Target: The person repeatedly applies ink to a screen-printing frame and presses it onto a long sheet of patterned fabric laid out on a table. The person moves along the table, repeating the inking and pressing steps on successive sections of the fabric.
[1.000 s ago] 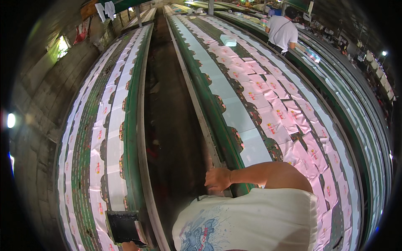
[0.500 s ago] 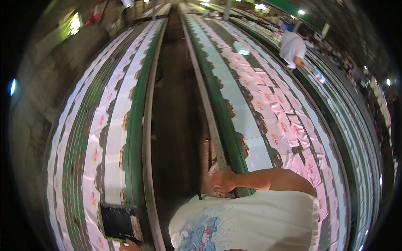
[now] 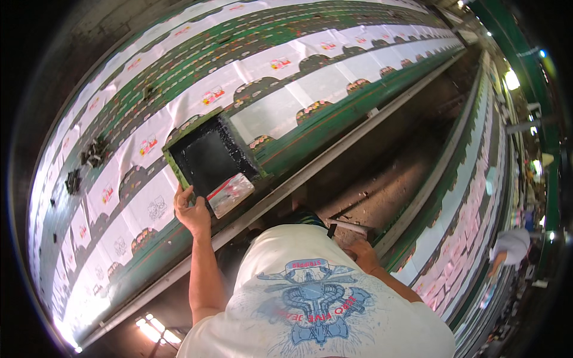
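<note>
Here's the left hand (image 3: pixel 194 213) on the near corner of the frame (image 3: pixel 192 128), fingers bent over its rim in what looks like a grip, though the fingertips are partly hidden. And the frame sits over the aisle-side edge of the left-hand table (image 3: pixel 334 119), spanning the green border and the pale cloth (image 3: pixel 265 116) laid along it; whether it lies fully flat, I can't tell. Inside, a dark panel (image 3: pixel 209 156) with a wet-looking shine, and at the end nearest the person, a pale block (image 3: pixel 231 197) with a red line, lying close by the table's outer edge and just to the right of that left hand.

How would it handle? Stiff around the rim, I'd judge, light enough for one hand to shift, but the panel looks thin and easily marred, and any wet paint would make it slick. The outer rim is the place to take hold, at a corner or midway along a side, keeping fingers off the dark middle.

Over to the right hand (image 3: pixel 360 253): low in the aisle, well apart from the frame, near a pale bar (image 3: pixel 349 225) and the edge of the right-hand table (image 3: pixel 412 206). Its fingers are too obscured to say whether they hold anything.
</note>
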{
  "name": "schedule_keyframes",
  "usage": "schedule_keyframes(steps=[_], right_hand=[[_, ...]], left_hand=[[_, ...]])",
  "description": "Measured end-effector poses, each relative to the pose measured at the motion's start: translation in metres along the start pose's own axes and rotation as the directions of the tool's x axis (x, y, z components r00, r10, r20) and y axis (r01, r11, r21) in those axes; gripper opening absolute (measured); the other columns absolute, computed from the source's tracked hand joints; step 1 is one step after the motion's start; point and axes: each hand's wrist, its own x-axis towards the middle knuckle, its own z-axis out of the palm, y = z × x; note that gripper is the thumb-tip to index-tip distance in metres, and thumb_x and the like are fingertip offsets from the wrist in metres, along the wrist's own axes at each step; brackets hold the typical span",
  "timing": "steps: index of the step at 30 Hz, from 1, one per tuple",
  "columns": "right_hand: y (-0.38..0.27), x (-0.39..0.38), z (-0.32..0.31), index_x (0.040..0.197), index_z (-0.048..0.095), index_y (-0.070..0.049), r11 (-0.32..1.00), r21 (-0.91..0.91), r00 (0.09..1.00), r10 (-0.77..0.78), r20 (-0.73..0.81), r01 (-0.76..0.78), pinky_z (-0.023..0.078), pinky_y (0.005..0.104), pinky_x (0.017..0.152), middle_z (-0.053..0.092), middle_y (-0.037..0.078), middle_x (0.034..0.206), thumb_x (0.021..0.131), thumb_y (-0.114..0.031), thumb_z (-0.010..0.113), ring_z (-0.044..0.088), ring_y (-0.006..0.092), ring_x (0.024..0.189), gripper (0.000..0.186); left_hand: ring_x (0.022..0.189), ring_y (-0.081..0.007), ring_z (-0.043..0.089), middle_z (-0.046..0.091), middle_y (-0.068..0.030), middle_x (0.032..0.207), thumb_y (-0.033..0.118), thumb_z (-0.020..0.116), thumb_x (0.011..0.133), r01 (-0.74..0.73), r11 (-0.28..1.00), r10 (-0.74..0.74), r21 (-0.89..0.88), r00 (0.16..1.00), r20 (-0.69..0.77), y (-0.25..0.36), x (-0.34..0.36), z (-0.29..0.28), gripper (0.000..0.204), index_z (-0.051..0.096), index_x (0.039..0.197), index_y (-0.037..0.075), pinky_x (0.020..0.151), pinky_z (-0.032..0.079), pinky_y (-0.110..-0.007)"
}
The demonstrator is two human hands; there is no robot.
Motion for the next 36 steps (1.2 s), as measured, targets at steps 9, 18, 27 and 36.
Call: schedule_keyframes(steps=[9,18,27,36], right_hand=[[0.070,0.154,-0.048,0.107,0.080,-0.004,0.957,0.053,0.950,-0.273,-0.155,0.284,0.061,0.0520,0.097,0.081,0.016,0.110,0.085,-0.002,0.081,0.075,0.0398,0.107,0.022],[0.157,0.248,-0.129,0.114,0.080,-0.001,0.902,-0.020,0.858,-0.418,-0.298,0.432,0.062,0.0505,0.102,0.081,0.017,0.113,0.092,0.002,0.077,0.076,0.0404,0.113,0.023],[0.080,0.363,-0.149,0.109,0.078,-0.005,0.595,0.123,0.602,-0.743,-0.291,0.794,0.062,0.0495,0.096,0.081,0.011,0.113,0.084,-0.001,0.090,0.078,0.0378,0.109,0.028],[-0.036,0.427,-0.106,0.131,0.077,-0.006,0.547,0.049,0.540,-0.834,0.108,0.836,0.055,0.0497,0.108,0.074,0.011,0.131,0.088,-0.012,0.089,0.068,0.0347,0.124,0.046]], left_hand=[[0.146,-0.0411,0.062,0.067,-0.0254,0.158,-0.012,0.077,0.078,-0.177,0.984,0.177,-0.006,0.984,-0.025,0.075,-0.030,0.140,0.033,0.083,0.103,0.008,0.128,0.046,-0.051],[0.145,-0.0408,0.063,0.068,-0.0247,0.159,-0.007,0.076,0.078,-0.022,0.996,0.018,-0.084,0.999,-0.044,0.096,-0.052,0.234,0.023,0.080,0.097,0.006,0.122,0.049,-0.048],[0.144,-0.0338,0.067,0.067,-0.0226,0.162,-0.006,0.078,0.079,0.160,0.977,-0.161,-0.141,0.987,0.004,0.088,-0.052,0.236,0.019,0.081,0.096,0.002,0.118,0.051,-0.040],[0.143,-0.0383,0.066,0.069,-0.0220,0.160,-0.004,0.080,0.078,0.097,0.994,-0.098,-0.041,0.995,-0.018,0.092,-0.053,0.236,0.015,0.079,0.091,0.003,0.121,0.050,-0.044]])
